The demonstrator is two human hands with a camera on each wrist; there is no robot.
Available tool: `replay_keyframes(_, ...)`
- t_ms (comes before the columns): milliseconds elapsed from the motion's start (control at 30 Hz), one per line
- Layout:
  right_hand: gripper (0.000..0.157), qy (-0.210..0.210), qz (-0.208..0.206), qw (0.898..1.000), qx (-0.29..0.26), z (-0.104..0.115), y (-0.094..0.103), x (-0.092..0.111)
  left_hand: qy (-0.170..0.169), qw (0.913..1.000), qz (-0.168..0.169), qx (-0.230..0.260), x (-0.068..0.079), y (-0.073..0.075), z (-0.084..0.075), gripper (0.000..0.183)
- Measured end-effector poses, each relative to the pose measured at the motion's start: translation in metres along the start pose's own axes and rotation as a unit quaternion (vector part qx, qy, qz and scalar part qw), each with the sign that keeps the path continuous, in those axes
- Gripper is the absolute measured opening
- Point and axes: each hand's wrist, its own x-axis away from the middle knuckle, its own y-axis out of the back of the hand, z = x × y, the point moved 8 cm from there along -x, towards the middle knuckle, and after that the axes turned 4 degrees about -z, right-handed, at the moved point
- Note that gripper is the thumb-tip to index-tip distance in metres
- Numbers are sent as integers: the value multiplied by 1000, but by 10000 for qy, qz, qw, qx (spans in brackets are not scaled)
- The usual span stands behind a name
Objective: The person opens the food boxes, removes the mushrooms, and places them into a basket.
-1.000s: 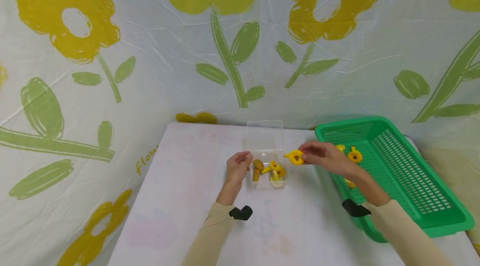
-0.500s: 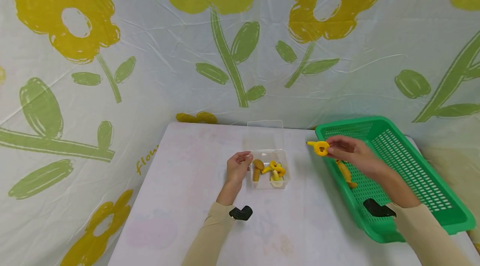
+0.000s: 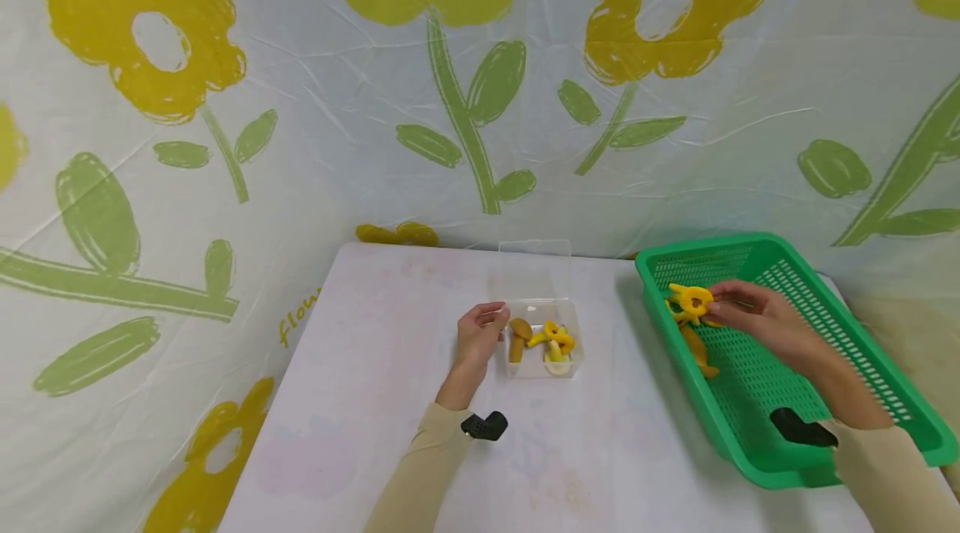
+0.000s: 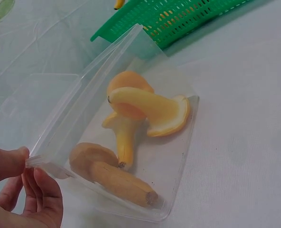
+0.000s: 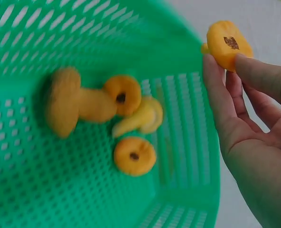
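Observation:
My left hand (image 3: pixel 480 337) pinches the left rim of a clear plastic box (image 3: pixel 528 372) between thumb and finger, seen closely in the left wrist view. In the box lie a brown toy mushroom (image 4: pixel 124 183) and several yellow toy mushrooms (image 4: pixel 152 111). My right hand (image 3: pixel 772 333) is over the left part of a green slotted basket (image 3: pixel 795 479). Between its thumb and fingers it holds a yellow mushroom (image 5: pixel 228 45) with a dark mark on its cap. Below in the basket are a brown mushroom (image 5: pixel 64 102) and several yellow mushrooms (image 5: pixel 135 156).
The box's clear lid (image 3: pixel 534 266) is swung back behind it. To the right, the basket sits along the edge of the white-covered table (image 3: pixel 390 399). A flower-printed cloth (image 3: pixel 330 141) hangs behind the table and on its left side.
My right hand has carried the yellow mushroom rightward, away from the box and over the basket. My left hand has stayed at the box's rim. The head view has shifted slightly.

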Motion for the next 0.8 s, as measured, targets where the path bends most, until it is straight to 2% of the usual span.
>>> replay_keyframes(233, 33, -280, -6, 9935, 1100, -24, 22, 11, -171, 9998, 61, 58, -1, -1, -1, 23)
replay_keyframes(367, 34, -383, 77, 9892, 1411, -38, 28, 16, -236, 9997, 45, 103, -1, -1, -2, 23)
replay_keyframes(567, 31, -302, 261, 9803, 1932, -54, 30, 19, -197, 9997, 50, 127, -1, -1, -1, 23)
replay_keyframes(800, 21, -346, 555, 9655, 2522, -62, 23, 13, -246, 9996, 23, 122, -3, -1, -1, 27)
